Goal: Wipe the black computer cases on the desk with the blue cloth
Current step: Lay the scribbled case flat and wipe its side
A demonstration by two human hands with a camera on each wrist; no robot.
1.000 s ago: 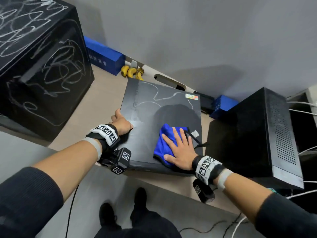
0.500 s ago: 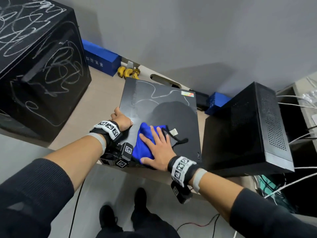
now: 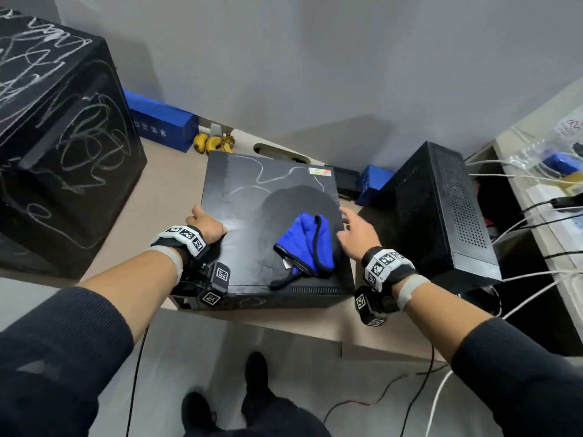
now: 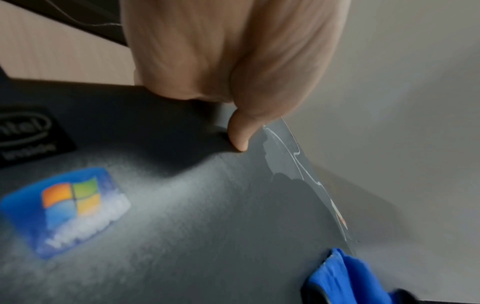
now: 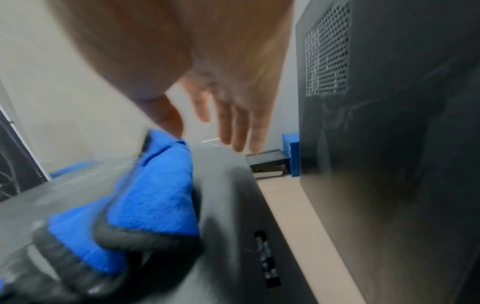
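Head view, frame centre: right hand (image 3: 355, 233), fingers spread, hovers beside the loose blue cloth (image 3: 307, 244) on the flat case (image 3: 249, 216) gripped by left hand (image 3: 206, 227); shifting the case risks dropping it.

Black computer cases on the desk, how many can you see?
3: the big scribbled case at far left, the flat case under the blue cloth, the upright case at right. Others may be hidden.

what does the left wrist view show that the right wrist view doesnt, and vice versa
Only the left wrist view: a Windows sticker and an Intel sticker on the flat case, with the left hand gripping its edge. Only the right wrist view: the upright black case with its vent holes, the open right hand, a small blue box. Both: the blue cloth lying on the flat case.
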